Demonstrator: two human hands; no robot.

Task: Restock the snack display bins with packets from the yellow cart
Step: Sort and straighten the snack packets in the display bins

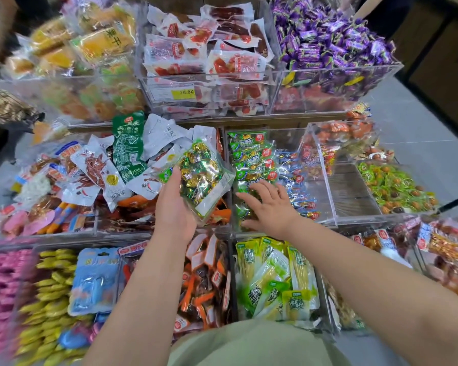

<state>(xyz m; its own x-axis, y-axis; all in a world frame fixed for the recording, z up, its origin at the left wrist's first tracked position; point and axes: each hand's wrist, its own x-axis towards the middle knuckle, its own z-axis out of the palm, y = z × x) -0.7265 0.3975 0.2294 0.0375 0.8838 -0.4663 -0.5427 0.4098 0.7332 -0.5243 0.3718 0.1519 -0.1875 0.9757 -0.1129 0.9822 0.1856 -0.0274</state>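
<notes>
**Bag of sweets held over the middle tier**

Much of the stand is hard to read from here. The left side smears into blur. The pink packets point(0, 286) and yellow packets point(50, 299) in the nearest row are only colour, and the orange packs point(101, 43) at the top left are little sharper. A yellow price label point(187, 93) on the top tier shows "19.80"; the paler slip beside it is illegible. The nearest row is partly covered by the person's own forearms and olive top point(249, 344).

The left hand point(173, 210) holds a clear bag of sweets point(200, 175), wrapped in green and gold. The bag is tilted above the divide between 2 bins of the middle tier. The thumb lies up the bag's near-left edge and the palm sits under its lower corner. The other 4 fingers are hidden behind the bag, so how they curl cannot be seen.

Just to its right, the right hand point(269, 207) is spread flat, fingers point(259, 190) straight and apart, over the green packets point(249, 159) in the clear bin point(325, 186). Their tips lie on or just above those packets; which, I cannot tell. The bag and the right hand are near each other but apart. Blue packets point(296, 170) fill the same bin to the right of the green ones.
</notes>
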